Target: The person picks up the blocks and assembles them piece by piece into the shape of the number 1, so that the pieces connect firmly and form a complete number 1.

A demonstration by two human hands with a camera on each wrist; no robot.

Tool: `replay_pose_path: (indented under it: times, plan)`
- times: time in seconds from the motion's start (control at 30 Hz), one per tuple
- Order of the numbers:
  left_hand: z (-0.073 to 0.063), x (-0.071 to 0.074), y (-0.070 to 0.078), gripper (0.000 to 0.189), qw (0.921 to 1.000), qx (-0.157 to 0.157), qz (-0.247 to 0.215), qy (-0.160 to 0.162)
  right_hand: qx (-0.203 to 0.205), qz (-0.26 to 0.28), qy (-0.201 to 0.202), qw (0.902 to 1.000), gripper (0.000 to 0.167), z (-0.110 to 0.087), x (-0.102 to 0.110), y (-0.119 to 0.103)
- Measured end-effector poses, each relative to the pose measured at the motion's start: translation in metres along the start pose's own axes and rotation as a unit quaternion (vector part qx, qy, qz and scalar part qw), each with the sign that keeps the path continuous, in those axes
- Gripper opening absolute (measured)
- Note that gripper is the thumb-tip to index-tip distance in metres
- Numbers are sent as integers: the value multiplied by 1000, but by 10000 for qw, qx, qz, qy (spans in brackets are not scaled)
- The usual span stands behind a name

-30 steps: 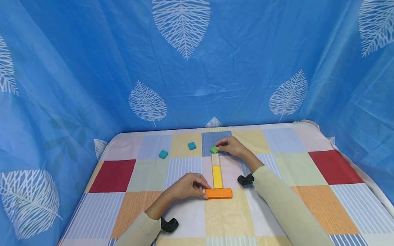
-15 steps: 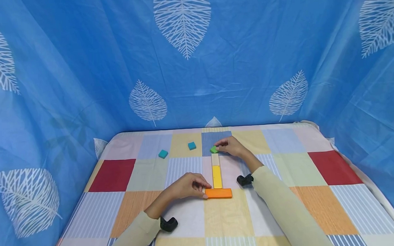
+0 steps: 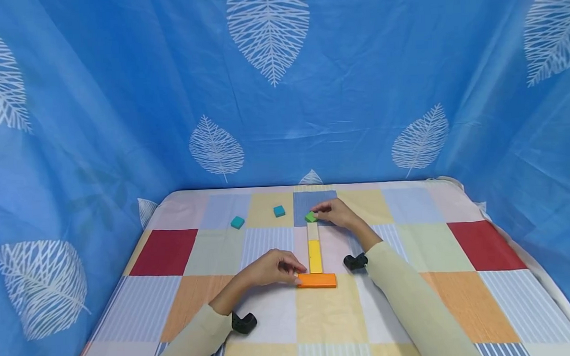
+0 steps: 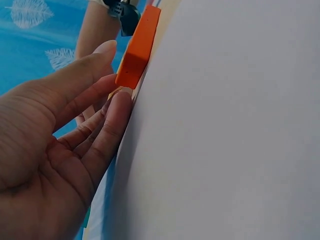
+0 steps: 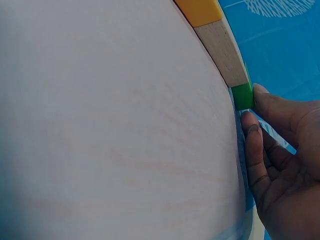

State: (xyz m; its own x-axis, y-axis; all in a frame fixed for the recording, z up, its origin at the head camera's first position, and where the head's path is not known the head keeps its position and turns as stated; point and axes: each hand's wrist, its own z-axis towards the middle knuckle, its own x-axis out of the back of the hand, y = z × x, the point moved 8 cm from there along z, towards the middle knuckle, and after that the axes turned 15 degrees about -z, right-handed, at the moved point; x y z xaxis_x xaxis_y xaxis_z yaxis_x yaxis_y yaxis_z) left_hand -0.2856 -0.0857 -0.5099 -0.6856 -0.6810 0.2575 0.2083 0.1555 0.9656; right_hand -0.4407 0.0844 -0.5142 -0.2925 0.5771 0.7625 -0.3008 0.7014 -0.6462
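Note:
A flat orange block [image 3: 317,280] lies crosswise on the patchwork cloth. My left hand [image 3: 272,268] holds its left end, the thumb on the near side and a finger by the far side. From its far edge a yellow block [image 3: 314,256] and then a plain wood block [image 3: 313,231] run away from me in line. At the far end of that line sits a small green block [image 3: 310,216], which touches the wood block in the right wrist view. My right hand [image 3: 334,212] pinches this green block between thumb and finger.
Two small teal blocks, a nearer one [image 3: 237,222] and a farther one [image 3: 279,211], lie apart at the back left. A blue leaf-print curtain [image 3: 341,143] hangs behind the table and at both sides. A black device sits on each wrist.

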Motion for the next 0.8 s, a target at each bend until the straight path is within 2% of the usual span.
replay_pose_path:
  times: [0.23, 0.33, 0.57, 0.8]
  plan:
    - [0, 7, 3, 25, 9996, 159, 227, 6, 46, 75, 2, 10000, 25, 0, 0, -1]
    - [0, 16, 4, 24, 9986, 289, 390, 215, 8, 65, -21, 10000, 25, 0, -1, 0]
    - [2, 45, 13, 24, 9950, 47, 683, 721, -71, 10, 28, 10000, 25, -1, 0, 1]
    - [12, 73, 14, 25, 9875, 268, 981, 1208, 47, -19, 30, 10000, 27, -1, 0, 1]
